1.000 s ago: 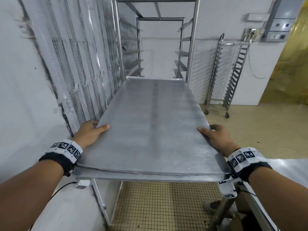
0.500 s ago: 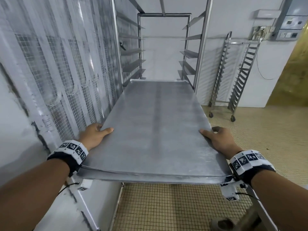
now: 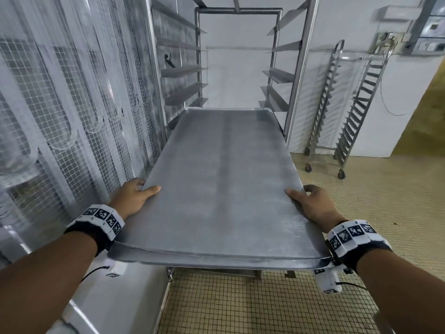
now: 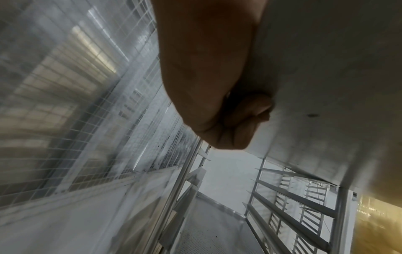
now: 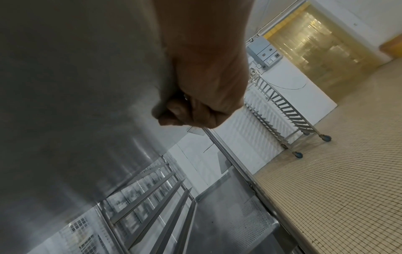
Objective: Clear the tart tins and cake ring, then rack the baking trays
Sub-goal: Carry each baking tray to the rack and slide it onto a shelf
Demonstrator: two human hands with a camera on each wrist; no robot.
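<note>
I carry stacked grey baking trays [image 3: 221, 184] level in front of me, two edges showing at the near end. My left hand [image 3: 134, 196] grips the left rim, thumb on top and fingers curled beneath [image 4: 234, 123]. My right hand [image 3: 310, 203] grips the right rim the same way, fingers curled under the trays' underside [image 5: 65, 103]. The far end of the trays sits at the mouth of the tall steel rack [image 3: 296, 68], level with its lower runners [image 3: 274, 102]. No tart tins or cake ring are in view.
A wire-mesh panel [image 3: 72, 104] runs close along my left. A second, narrower wheeled rack [image 3: 346, 112] stands against the white wall at right. Tan tiled floor [image 3: 385, 201] spreads to the right. A yellow strip curtain [image 5: 315, 43] hangs at the far right.
I have walked closer to the tall rack with the trays; their far end has reached its front posts. Both hands keep the same grip on the rims.
</note>
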